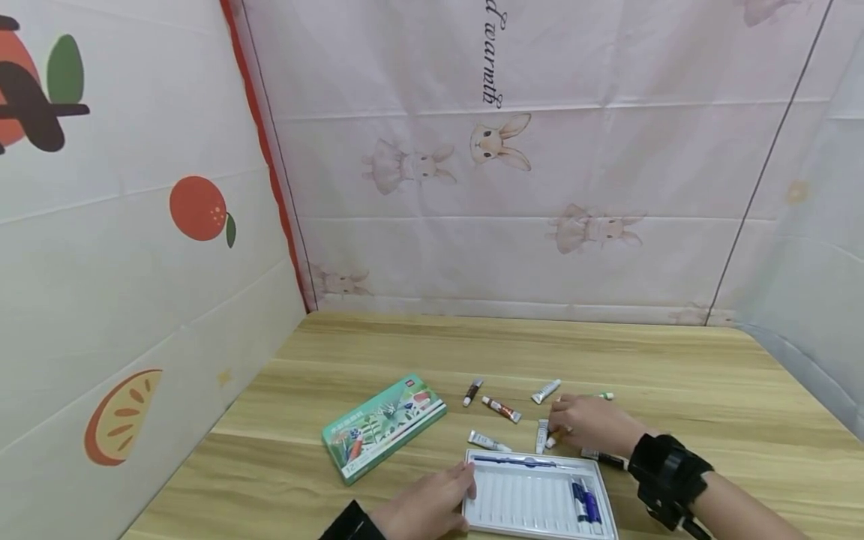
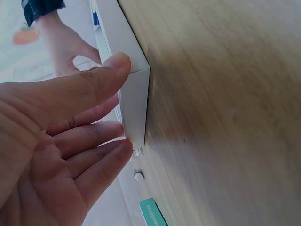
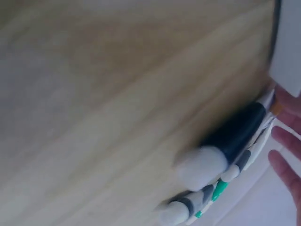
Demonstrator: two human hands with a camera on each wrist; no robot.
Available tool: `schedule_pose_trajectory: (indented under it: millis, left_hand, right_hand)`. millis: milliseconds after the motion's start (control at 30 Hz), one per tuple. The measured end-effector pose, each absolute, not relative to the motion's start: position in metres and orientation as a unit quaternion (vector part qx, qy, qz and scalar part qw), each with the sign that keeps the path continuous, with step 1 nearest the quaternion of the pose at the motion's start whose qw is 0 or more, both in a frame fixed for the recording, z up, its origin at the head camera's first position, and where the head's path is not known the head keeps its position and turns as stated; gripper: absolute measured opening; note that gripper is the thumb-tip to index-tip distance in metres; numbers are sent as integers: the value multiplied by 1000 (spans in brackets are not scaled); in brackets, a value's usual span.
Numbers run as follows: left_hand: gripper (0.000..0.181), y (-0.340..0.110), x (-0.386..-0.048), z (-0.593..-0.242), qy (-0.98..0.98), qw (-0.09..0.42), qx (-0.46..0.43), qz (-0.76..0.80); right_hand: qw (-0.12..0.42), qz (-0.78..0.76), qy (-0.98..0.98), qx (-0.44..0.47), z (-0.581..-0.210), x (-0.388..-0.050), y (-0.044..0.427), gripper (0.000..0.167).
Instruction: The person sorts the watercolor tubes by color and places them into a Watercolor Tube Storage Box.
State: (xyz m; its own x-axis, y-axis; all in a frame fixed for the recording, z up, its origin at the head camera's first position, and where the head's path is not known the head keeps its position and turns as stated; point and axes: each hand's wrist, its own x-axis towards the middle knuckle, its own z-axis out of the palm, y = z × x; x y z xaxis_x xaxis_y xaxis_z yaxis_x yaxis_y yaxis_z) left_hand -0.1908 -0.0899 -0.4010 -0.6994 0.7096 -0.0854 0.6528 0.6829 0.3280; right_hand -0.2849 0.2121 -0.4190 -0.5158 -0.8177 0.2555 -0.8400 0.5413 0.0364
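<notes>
White tray [image 1: 513,501] right up close, and the left hand [image 1: 430,504] has it by the left edge, thumb and fingertips against the wall near its corner, a loose grip with the fingers only slightly bent. Inside the tray, two blue-banded tubes [image 1: 586,507] lie side by side towards the right, and a slim dark brush [image 1: 513,461] stretches along the far edge. Over to the right hand [image 1: 594,421], just beyond the tray's far right part, fingers pointing down among the paint tubes; an orange-marked tube [image 3: 276,107] is right there at the fingertips, though whether they pinch it, I can't tell. Close beside that hand, off the tray's far right corner, a black tube [image 1: 611,460]; just behind the tray, a white tube [image 1: 542,435] points towards it, with another pale tube [image 1: 489,441] near its far left corner. Farther back from the tray, look, a reddish-brown tube [image 1: 501,409], a dark brown one [image 1: 472,392] and a silvery one [image 1: 546,391] are scattered over the tabletop [image 1: 283,442]. And out beyond the tray's left side, well apart from it, a green illustrated box [image 1: 385,427] lies flat at a slant.
</notes>
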Motion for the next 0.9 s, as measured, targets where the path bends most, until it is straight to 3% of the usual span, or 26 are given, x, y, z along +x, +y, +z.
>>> schedule_pose_trajectory:
  millis: [200,467,900]
  left_hand:
    - [23,-91,-190,-401,915,119,359,144]
    - [29,-90,-191,-404,912,84,378,135]
    - [29,-89,-190,-401,907,80,391,138]
  right_hand:
    - [136,61,-861,486,-414,-278,211,18]
    - [234,68,-787,566,-401,-250,199,31]
    - [158,65,-785,596,-410,-208,200,30]
